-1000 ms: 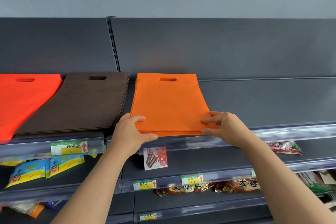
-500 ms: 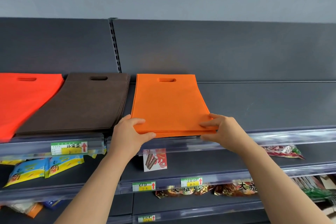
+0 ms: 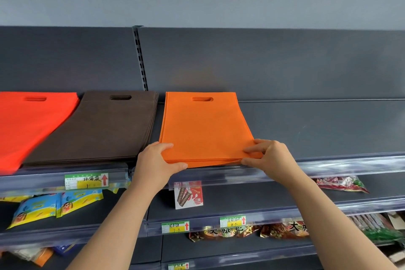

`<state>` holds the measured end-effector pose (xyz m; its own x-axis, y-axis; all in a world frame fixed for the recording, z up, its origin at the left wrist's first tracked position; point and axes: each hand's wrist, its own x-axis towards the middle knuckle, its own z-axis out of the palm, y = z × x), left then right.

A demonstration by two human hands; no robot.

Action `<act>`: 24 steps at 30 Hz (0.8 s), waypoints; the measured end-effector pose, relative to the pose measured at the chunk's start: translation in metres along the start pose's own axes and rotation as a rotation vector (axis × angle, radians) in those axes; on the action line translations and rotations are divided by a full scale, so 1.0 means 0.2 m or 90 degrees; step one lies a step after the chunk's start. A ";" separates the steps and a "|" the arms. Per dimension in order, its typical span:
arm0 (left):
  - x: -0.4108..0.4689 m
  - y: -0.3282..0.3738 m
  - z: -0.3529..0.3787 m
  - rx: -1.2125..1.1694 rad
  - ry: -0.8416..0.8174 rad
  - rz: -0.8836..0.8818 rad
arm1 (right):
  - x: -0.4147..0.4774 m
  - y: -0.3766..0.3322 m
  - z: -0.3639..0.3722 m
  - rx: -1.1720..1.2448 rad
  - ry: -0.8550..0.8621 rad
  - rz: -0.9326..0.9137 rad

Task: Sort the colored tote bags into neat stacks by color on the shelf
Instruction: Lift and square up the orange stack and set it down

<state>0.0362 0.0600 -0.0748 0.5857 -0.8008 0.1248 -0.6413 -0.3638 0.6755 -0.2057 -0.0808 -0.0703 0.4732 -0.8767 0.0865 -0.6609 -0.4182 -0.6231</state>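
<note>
Three stacks of flat tote bags lie on the top shelf (image 3: 328, 129). An orange stack (image 3: 203, 127) sits in the middle, a brown stack (image 3: 98, 129) to its left, and a red stack (image 3: 26, 125) at the far left, cut off by the frame edge. My left hand (image 3: 156, 163) grips the orange stack's front left corner, thumb on top. At the front right corner my right hand (image 3: 270, 158) pinches the stack, with fingers above and the thumb at its lower edge.
The dark shelf surface stretches right of the orange stack. A clear price rail (image 3: 350, 163) runs along the shelf front with a green and yellow price tag (image 3: 86, 181). Lower shelves hold blue and yellow snack packets (image 3: 57, 206), a small box (image 3: 188, 195) and other packets (image 3: 341, 183).
My hands stay at the orange stack's front corners. The right hand has shifted its fingers from lying flat on the corner to pinching it.
</note>
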 end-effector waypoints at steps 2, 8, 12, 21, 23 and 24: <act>0.00 0.00 -0.01 -0.003 -0.008 0.001 | -0.01 0.00 0.00 0.007 -0.007 0.000; 0.00 -0.02 -0.01 -0.001 -0.029 0.001 | -0.01 -0.01 0.02 0.011 -0.036 0.004; 0.01 -0.02 -0.02 0.017 -0.027 0.007 | -0.01 -0.02 0.04 0.017 -0.009 -0.002; 0.02 0.00 -0.06 0.068 -0.046 0.093 | 0.00 -0.01 0.00 -0.047 0.014 -0.051; 0.03 0.01 -0.06 0.077 -0.072 0.098 | 0.01 -0.02 0.00 -0.057 0.005 -0.056; 0.03 0.01 -0.07 0.082 -0.083 0.097 | 0.01 -0.03 0.01 -0.060 0.003 -0.055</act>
<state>0.0451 0.0605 -0.0628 0.4131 -0.9031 0.1177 -0.7809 -0.2847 0.5560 -0.2003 -0.0805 -0.0675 0.5286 -0.8371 0.1407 -0.6690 -0.5128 -0.5379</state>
